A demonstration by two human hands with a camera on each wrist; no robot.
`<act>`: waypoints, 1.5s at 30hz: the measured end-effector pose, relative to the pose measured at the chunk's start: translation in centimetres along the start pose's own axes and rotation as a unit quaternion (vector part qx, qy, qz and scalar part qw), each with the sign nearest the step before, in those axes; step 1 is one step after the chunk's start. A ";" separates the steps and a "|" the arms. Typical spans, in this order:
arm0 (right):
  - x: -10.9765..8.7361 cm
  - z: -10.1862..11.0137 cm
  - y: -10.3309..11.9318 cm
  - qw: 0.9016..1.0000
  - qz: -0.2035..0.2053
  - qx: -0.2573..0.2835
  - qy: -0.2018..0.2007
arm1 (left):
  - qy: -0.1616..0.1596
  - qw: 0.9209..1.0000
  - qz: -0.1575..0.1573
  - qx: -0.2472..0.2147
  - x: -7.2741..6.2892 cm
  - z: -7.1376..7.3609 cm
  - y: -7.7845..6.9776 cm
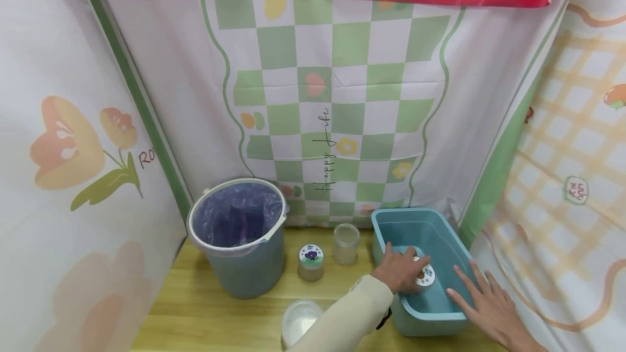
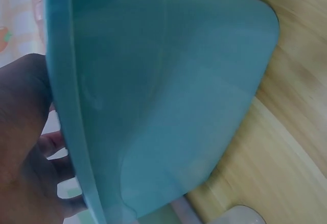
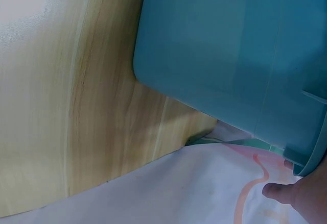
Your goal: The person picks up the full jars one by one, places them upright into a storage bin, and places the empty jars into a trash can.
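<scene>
In the head view a blue plastic basin [image 1: 435,316] stands at the right of the table. My left hand [image 1: 398,271] reaches over its left rim and grips a jar with a round white printed lid [image 1: 427,276] inside it; the jar's body is mostly hidden. Over the basin's right rim, my right hand [image 1: 491,306] has its fingers spread and holds nothing. The left wrist view shows the basin's outer wall [image 2: 168,91] with the left hand [image 2: 28,147] behind the rim. In the right wrist view, the right hand [image 3: 309,196] is beside the rim.
A lined bucket [image 1: 249,276] stands at the left of the wooden table [image 1: 195,308]. Between bucket and basin are a jar with a flower-printed lid [image 1: 311,262], a clear jar [image 1: 346,244], and a clear container [image 1: 300,322] near the left sleeve. Patterned curtains [image 1: 313,96] surround the table.
</scene>
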State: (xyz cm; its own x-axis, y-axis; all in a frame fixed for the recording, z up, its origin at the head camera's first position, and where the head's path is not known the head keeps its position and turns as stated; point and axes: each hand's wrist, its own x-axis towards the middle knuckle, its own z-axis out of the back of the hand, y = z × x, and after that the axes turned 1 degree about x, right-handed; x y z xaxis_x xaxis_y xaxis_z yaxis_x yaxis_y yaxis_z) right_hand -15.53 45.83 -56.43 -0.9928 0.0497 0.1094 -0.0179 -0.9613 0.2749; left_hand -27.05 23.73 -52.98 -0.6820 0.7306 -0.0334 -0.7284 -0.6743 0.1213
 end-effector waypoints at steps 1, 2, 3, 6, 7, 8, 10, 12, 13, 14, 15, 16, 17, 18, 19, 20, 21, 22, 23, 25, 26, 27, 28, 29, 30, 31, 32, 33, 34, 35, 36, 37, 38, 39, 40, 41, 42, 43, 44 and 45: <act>0.0 0.0 0.0 1.000 0.001 0.000 -0.002 | 0.000 1.000 -0.001 -0.002 0.0 -0.1 0.0; 0.0 -0.1 0.0 1.000 0.001 0.000 -0.003 | -0.001 1.000 -0.001 -0.001 0.0 -0.2 0.1; 0.0 -0.1 0.1 1.000 0.001 0.000 -0.004 | -0.002 1.000 -0.003 0.000 0.0 -0.3 0.1; 0.1 -0.2 0.1 1.000 0.001 0.001 -0.003 | -0.007 1.000 -0.004 -0.002 -0.1 -0.6 0.2; 0.1 -0.3 0.1 1.000 0.001 0.001 -0.002 | -0.005 1.000 -0.004 -0.004 -0.1 -0.7 0.3; 0.2 -0.3 0.2 1.000 0.000 0.001 -0.001 | -0.007 1.000 -0.003 -0.005 -0.1 -0.8 0.3; 0.2 -0.3 0.3 1.000 0.000 0.001 0.002 | -0.003 1.000 -0.001 -0.012 0.0 -0.9 0.4; 0.3 -0.4 0.4 1.000 0.000 0.000 0.003 | -0.002 1.000 0.002 -0.024 0.0 -0.9 0.5; 0.4 -0.4 0.4 1.000 0.000 -0.001 0.004 | 0.000 1.000 0.005 -0.027 0.0 -0.9 0.5; 0.4 -0.4 0.5 1.000 0.000 -0.001 0.005 | 0.001 1.000 0.008 -0.031 0.1 -0.9 0.6; 0.4 -0.4 0.5 1.000 0.000 -0.001 0.004 | 0.006 0.999 0.009 -0.031 0.1 -0.9 0.6; 0.4 -0.4 0.5 1.000 0.001 0.000 0.005 | 0.005 0.999 0.011 -0.032 0.1 -0.9 0.7; 0.5 -0.4 0.5 1.000 0.001 -0.001 0.005 | 0.004 0.999 0.012 -0.032 0.1 -0.8 0.7; 0.5 -0.4 0.5 1.000 0.001 -0.002 0.005 | 0.003 1.000 0.012 -0.028 0.1 -0.8 0.8; 0.4 -0.4 0.5 1.000 0.003 -0.002 0.003 | 0.002 1.000 0.012 -0.025 0.1 -0.7 0.9; 0.4 -0.4 0.5 1.000 0.003 -0.002 0.002 | 0.001 1.000 0.012 -0.021 0.0 -0.6 0.9; 0.4 -0.4 0.4 1.000 0.003 -0.002 0.002 | -0.003 1.000 0.010 -0.018 -0.1 -0.4 1.0; 0.4 -0.4 0.4 1.000 0.003 -0.003 0.001 | -0.008 1.000 0.010 -0.018 -0.2 -0.3 1.1; 0.4 -0.4 0.3 1.000 0.003 -0.003 0.001 | -0.008 1.000 0.010 -0.017 -0.2 -0.3 1.2; 0.4 -0.4 0.3 1.000 0.004 -0.003 0.001 | -0.004 1.000 0.006 -0.016 -0.3 -0.1 1.3; 0.3 -0.3 0.3 1.000 0.004 -0.003 0.000 | 0.000 1.000 0.004 -0.016 -0.3 -0.1 1.4; 0.3 -0.3 0.2 1.000 0.005 -0.003 -0.001 | 0.005 1.000 0.002 -0.015 -0.3 0.1 1.5; 0.2 -0.3 0.2 1.000 0.006 -0.003 -0.003 | 0.004 1.000 0.000 -0.016 -0.4 0.3 1.6; 0.1 -0.2 0.2 1.000 0.006 -0.004 -0.004 | 0.004 1.000 -0.003 -0.015 -0.5 0.5 1.7; 0.1 -0.2 0.2 1.000 0.005 -0.005 -0.003 | 0.001 1.000 -0.006 -0.013 -0.7 0.8 1.8; 0.1 -0.1 0.2 1.000 0.004 -0.005 -0.003 | 0.001 1.000 -0.007 -0.007 -0.9 1.1 1.9; 0.1 0.0 0.3 1.000 0.002 -0.006 -0.001 | -0.004 1.000 -0.007 -0.003 -1.1 1.3 2.0; 0.1 0.0 0.3 1.000 0.001 -0.005 0.000 | -0.008 1.000 -0.007 0.001 -1.3 1.6 2.2; 0.1 0.0 0.3 1.000 0.001 -0.005 0.001 | -0.014 1.000 -0.007 0.006 -1.4 1.7 2.3; 0.1 0.1 0.3 1.000 0.001 -0.004 0.002 | -0.014 1.000 -0.008 0.011 -1.6 1.8 2.5; 0.0 0.1 0.4 1.000 0.001 -0.004 0.003 | -0.016 1.000 -0.010 0.014 -1.8 1.8 2.7; 0.0 0.1 0.4 1.000 0.002 -0.003 0.001 | -0.019 1.000 -0.012 0.016 -1.9 1.8 2.9; 0.0 0.1 0.4 1.000 0.003 -0.003 0.001 | -0.022 0.999 -0.015 0.017 -2.0 1.7 3.1; 0.0 0.1 0.4 1.000 0.004 -0.004 0.002 | -0.023 0.999 -0.018 0.017 -2.0 1.7 3.3; 0.0 0.1 0.3 1.000 0.004 -0.007 0.003 | -0.025 0.999 -0.023 0.013 -2.1 1.6 3.5; 0.0 0.1 0.3 1.000 0.004 -0.008 0.004 | -0.027 0.999 -0.027 0.006 -2.2 1.4 3.8; 0.1 0.1 0.3 1.000 0.004 -0.011 0.006 | -0.029 0.999 -0.031 -0.001 -2.3 1.3 4.0; 0.1 0.2 0.3 1.000 0.005 -0.012 0.006 | -0.026 0.999 -0.033 -0.011 -2.4 1.2 4.3; 0.2 0.2 0.2 1.000 0.004 -0.013 0.008 | -0.023 0.999 -0.035 -0.019 -2.6 1.2 4.5; 0.2 0.2 0.2 1.000 0.004 -0.015 0.009 | -0.020 0.999 -0.036 -0.030 -2.7 1.2 4.7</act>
State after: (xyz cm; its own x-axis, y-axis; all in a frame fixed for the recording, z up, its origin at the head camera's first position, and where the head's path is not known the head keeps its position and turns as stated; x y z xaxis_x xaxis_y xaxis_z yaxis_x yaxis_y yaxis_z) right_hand -15.66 45.71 -56.16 -0.9948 0.0365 0.0947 -0.0123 -0.9694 0.2451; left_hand -28.55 18.73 -51.09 -0.6247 0.7809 -0.0002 -0.7794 -0.6235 0.0608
